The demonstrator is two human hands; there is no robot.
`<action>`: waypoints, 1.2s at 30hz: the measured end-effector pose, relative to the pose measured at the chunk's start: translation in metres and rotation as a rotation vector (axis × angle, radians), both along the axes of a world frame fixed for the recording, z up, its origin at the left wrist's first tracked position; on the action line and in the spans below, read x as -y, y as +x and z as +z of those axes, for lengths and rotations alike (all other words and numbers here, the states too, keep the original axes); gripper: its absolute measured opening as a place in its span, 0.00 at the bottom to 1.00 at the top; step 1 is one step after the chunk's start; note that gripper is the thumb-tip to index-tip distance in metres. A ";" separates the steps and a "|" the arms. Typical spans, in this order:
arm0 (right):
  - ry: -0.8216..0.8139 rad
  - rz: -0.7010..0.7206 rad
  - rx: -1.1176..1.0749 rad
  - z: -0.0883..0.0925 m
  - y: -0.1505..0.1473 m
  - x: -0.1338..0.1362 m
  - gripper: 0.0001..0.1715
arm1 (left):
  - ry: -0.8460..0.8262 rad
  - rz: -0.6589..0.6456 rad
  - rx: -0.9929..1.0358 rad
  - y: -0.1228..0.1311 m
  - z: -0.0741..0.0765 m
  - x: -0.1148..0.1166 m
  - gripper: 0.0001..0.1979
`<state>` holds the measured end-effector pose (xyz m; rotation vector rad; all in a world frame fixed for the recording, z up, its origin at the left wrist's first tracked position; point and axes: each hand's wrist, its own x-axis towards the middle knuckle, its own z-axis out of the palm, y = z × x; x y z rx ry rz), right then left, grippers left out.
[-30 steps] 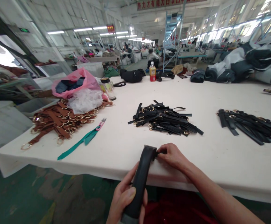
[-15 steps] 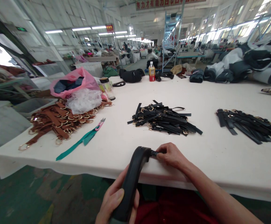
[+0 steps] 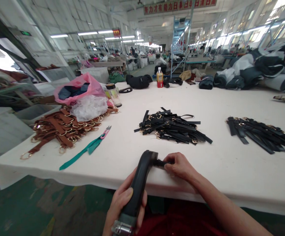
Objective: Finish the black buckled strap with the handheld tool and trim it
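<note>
In my left hand (image 3: 125, 200) is a long black hand tool with a bent head (image 3: 142, 180); its exact kind is unclear. Fingers and thumb wrap around its body, and a shiny metal fitting shows at its lower end. My right hand (image 3: 179, 165) pinches a short black strap (image 3: 160, 163) just right of the tool's head. Whether strap and head touch is hard to see. Beyond my hands lies a pile of black straps with gold buckles (image 3: 174, 127). A similar black strap pile (image 3: 262, 132) is farther right.
On the left of the white-covered table (image 3: 103, 170) are brown straps with gold rings (image 3: 63, 127), pink-handled snips (image 3: 105, 131) with green ribbon, and a pink bag (image 3: 93, 85). A jar (image 3: 114, 95), a drink bottle (image 3: 159, 78) and dark rolls (image 3: 250, 72) stand farther back.
The black tool's head has tipped slightly up and its metal fitting has come into view. My right hand keeps its pinch on the strap nearly in place. The view has shifted slightly.
</note>
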<state>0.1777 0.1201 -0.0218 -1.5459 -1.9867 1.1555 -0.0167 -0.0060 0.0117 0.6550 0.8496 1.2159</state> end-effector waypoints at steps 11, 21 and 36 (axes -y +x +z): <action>0.876 0.160 0.463 -0.002 -0.004 0.002 0.15 | -0.037 0.114 0.006 -0.017 0.019 0.023 0.28; 0.807 0.204 0.335 -0.023 0.011 0.027 0.13 | -0.073 0.015 0.052 -0.017 0.002 0.026 0.39; 0.692 0.151 0.264 -0.020 0.003 0.031 0.11 | -0.106 -0.006 0.030 -0.005 0.004 0.016 0.30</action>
